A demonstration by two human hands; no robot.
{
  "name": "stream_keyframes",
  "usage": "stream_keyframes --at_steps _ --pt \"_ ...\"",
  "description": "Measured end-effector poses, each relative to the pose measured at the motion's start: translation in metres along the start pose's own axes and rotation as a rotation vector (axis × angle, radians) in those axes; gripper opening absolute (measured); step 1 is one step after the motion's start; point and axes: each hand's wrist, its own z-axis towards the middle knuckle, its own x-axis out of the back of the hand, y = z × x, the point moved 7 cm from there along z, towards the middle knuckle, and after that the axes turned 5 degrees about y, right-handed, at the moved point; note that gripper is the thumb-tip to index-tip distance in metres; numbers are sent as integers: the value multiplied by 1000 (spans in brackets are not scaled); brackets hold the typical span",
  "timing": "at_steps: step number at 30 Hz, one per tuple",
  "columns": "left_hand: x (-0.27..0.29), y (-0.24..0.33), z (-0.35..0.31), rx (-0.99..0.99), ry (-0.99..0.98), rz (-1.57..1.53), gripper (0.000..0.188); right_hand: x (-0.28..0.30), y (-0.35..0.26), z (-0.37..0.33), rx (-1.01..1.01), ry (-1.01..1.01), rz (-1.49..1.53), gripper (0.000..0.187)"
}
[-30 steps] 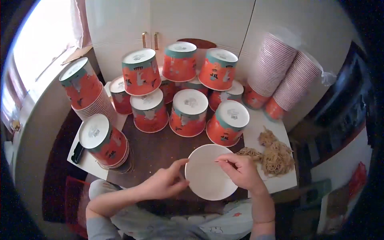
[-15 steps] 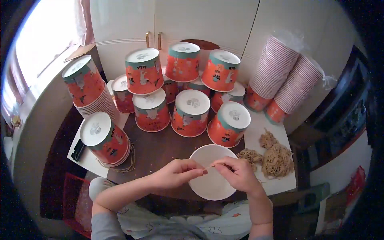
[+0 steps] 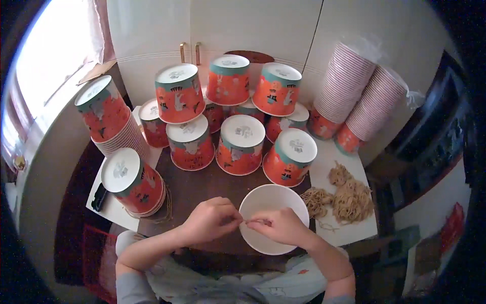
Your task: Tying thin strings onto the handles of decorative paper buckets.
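Observation:
In front of me stands a white-lined paper bucket with its mouth up. My left hand is at its left rim, thumb and fingers pinched on a thin tan cord, of which very little shows. Over the bucket's mouth my right hand is closed too, its fingertips meeting the left ones at the same cord. To the right of the bucket lie tangled heaps of tan cord and a smaller bunch. Several orange-and-green paper buckets stand upside down beyond my hands.
On the left are an upturned bucket stack, with loops of cord beside it, and a taller stack. A black tool lies near them. Two long nested stacks in clear plastic lean at the back right, before white cabinet doors.
Both hands have shifted left, the right one more turned inward and lower. The cord stretch visible between them has shortened. The view has tilted slightly; the buckets stay put.

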Motion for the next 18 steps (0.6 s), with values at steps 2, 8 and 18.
stream_keyframes --at_steps 2,8,18 --pt "2 2 3 -47 10 50 8 -5 9 4 75 79 30 25" --pt "3 0 4 -158 77 249 10 -12 14 18 -68 34 224 12" --pt "2 -3 10 -193 154 330 10 -6 14 25 -128 133 115 11"
